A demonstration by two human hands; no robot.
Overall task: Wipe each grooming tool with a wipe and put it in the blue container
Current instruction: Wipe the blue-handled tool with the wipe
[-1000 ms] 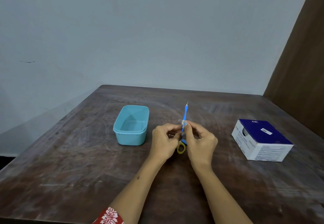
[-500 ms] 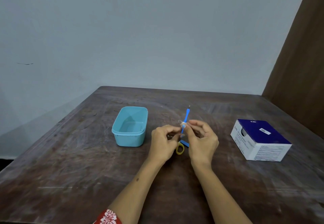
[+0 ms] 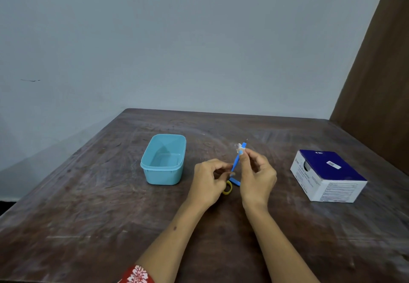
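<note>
One light-blue plastic container [image 3: 163,160] holds nothing visible. Left hand [image 3: 209,182] grips blue-handled scissors [image 3: 235,166]; right hand [image 3: 257,177] pinches small white wipe [image 3: 239,147] on blade. Bare wooden table [image 3: 88,205] lies left of container.

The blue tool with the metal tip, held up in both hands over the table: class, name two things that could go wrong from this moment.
1. The right hand pinches the wipe close to the pointed tip of the blue tool; sliding past the end could prick a finger.
2. The left hand holds the tool only near its lower end, above bare table and beside, not over, the blue container; a slip would probably drop it on unwiped wood.
</note>
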